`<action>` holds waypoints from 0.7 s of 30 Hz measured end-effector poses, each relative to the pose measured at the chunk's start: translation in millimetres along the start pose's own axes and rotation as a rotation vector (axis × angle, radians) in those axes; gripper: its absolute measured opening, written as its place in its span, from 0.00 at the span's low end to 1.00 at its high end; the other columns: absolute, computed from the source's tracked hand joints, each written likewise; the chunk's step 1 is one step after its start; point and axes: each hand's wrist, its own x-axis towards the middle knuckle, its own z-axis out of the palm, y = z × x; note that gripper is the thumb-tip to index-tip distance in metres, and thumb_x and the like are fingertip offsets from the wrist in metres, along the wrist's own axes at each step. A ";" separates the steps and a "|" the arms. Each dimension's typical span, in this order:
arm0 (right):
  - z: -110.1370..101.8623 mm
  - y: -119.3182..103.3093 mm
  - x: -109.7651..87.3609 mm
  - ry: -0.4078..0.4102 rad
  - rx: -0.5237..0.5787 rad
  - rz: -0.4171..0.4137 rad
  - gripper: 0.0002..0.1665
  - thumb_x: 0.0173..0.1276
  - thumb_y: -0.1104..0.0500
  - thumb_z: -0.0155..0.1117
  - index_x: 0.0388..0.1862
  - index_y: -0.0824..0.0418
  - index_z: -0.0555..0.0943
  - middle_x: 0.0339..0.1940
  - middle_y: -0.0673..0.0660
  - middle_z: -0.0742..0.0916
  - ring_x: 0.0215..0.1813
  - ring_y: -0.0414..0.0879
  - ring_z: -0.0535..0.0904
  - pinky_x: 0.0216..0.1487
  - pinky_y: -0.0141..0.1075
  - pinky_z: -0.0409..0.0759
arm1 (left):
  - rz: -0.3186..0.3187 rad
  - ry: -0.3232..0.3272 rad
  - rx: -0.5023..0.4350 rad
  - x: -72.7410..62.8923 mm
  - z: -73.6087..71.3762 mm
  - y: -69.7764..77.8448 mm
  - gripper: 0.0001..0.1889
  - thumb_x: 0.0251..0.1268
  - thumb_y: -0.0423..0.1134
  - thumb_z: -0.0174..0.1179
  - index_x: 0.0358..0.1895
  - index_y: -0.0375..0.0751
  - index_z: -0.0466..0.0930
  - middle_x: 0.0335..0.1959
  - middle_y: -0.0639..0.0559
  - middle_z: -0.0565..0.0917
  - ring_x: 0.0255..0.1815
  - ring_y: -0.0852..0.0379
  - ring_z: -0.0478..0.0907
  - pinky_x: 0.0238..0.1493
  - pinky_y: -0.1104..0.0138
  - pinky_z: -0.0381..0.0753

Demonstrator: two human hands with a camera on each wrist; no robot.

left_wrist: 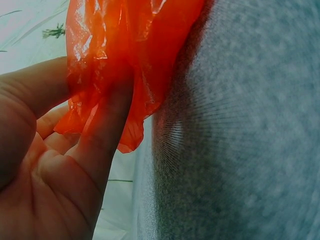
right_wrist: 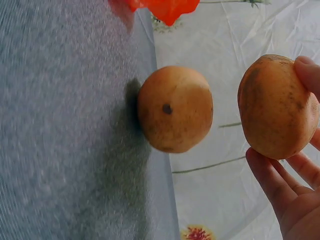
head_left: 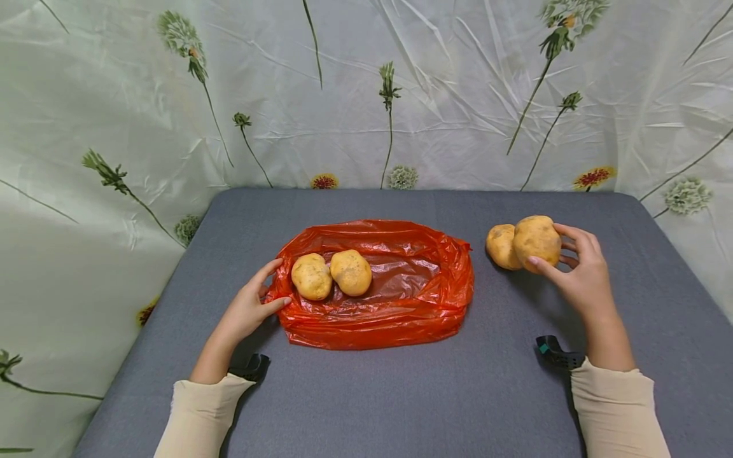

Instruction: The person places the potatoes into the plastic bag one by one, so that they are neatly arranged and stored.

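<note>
A red plastic bag (head_left: 378, 331) lies spread with its mouth up on the table, and two potatoes (head_left: 312, 277) (head_left: 351, 273) sit side by side at its left end. My left hand (head_left: 247, 308) holds the bag's left edge between thumb and fingers. In the left wrist view the thin red plastic (left_wrist: 150, 55) partly covers those fingers. Off to the right, my right hand (head_left: 584, 273) grips a potato (head_left: 537, 242) between thumb and fingertips. The right wrist view has this held potato (right_wrist: 272, 107) raised off the table, apart from another potato (right_wrist: 175, 109) resting on the surface.
The grey table (head_left: 401, 401) has rounded far corners. Behind it hangs a pale curtain (head_left: 343, 127) printed with flowers. Black straps with camera mounts (head_left: 558, 356) sit at both wrists, just above the table.
</note>
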 end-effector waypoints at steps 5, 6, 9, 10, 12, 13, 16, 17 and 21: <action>5.0 -4.4 0.5 -0.014 0.013 -0.039 0.38 0.46 0.71 0.71 0.58 0.70 0.68 0.52 0.56 0.69 0.45 0.31 0.64 0.41 0.17 0.65 | 0.002 0.004 0.018 -0.4 -0.3 2.4 0.35 0.55 0.26 0.60 0.65 0.32 0.53 0.60 0.31 0.61 0.27 0.50 0.74 0.19 0.68 0.69; 6.1 -5.7 0.3 -0.017 0.014 -0.046 0.38 0.45 0.72 0.71 0.58 0.70 0.68 0.52 0.56 0.69 0.45 0.31 0.64 0.41 0.17 0.65 | 0.001 0.006 0.024 -0.6 -0.4 2.9 0.35 0.55 0.26 0.60 0.65 0.32 0.53 0.59 0.31 0.62 0.27 0.50 0.74 0.19 0.68 0.69; 9.5 -10.3 0.3 -0.023 0.023 -0.069 0.40 0.43 0.72 0.72 0.58 0.69 0.68 0.53 0.56 0.69 0.45 0.31 0.64 0.41 0.17 0.65 | -0.001 0.012 0.035 -0.8 -0.4 3.8 0.35 0.54 0.26 0.60 0.65 0.32 0.53 0.56 0.31 0.65 0.25 0.52 0.73 0.18 0.68 0.68; 10.4 -12.4 -0.2 -0.027 0.024 -0.077 0.41 0.42 0.72 0.73 0.58 0.68 0.69 0.53 0.56 0.70 0.45 0.31 0.65 0.41 0.17 0.65 | -0.002 0.012 0.035 -0.8 -0.3 4.0 0.35 0.54 0.26 0.60 0.65 0.32 0.54 0.53 0.31 0.67 0.24 0.52 0.73 0.17 0.68 0.68; 12.4 -15.5 -0.3 -0.030 0.030 -0.098 0.42 0.41 0.72 0.74 0.58 0.67 0.69 0.53 0.56 0.70 0.46 0.30 0.65 0.41 0.17 0.65 | -0.002 0.010 0.033 -0.6 -0.2 3.8 0.35 0.55 0.26 0.60 0.65 0.32 0.54 0.53 0.31 0.67 0.24 0.52 0.73 0.18 0.68 0.68; 13.6 -16.9 -0.2 -0.031 0.037 -0.109 0.42 0.41 0.72 0.74 0.58 0.66 0.69 0.53 0.56 0.70 0.46 0.31 0.65 0.41 0.17 0.65 | -0.002 0.010 0.030 -0.5 -0.1 3.4 0.35 0.54 0.26 0.60 0.65 0.32 0.54 0.53 0.31 0.67 0.25 0.52 0.73 0.18 0.68 0.69; 18.0 -19.7 0.1 -0.040 0.033 -0.145 0.42 0.40 0.73 0.74 0.58 0.66 0.69 0.53 0.58 0.70 0.46 0.30 0.65 0.41 0.17 0.65 | 0.001 0.007 0.025 -0.2 -0.1 2.0 0.35 0.55 0.26 0.60 0.65 0.32 0.53 0.56 0.31 0.64 0.27 0.51 0.74 0.21 0.68 0.71; 19.9 -19.9 0.4 -0.046 0.031 -0.156 0.43 0.40 0.73 0.74 0.58 0.66 0.69 0.53 0.59 0.70 0.46 0.30 0.65 0.41 0.16 0.65 | 0.002 0.007 0.023 -0.1 -0.1 1.5 0.35 0.55 0.26 0.60 0.65 0.32 0.53 0.58 0.31 0.62 0.28 0.51 0.75 0.22 0.68 0.71; 28.4 -23.2 -0.6 -0.079 0.019 -0.194 0.42 0.40 0.72 0.74 0.58 0.66 0.69 0.52 0.61 0.70 0.46 0.29 0.66 0.41 0.16 0.65 | 0.001 0.007 0.015 0.1 0.1 -0.3 0.36 0.54 0.26 0.60 0.66 0.31 0.52 0.59 0.31 0.61 0.28 0.50 0.75 0.22 0.68 0.71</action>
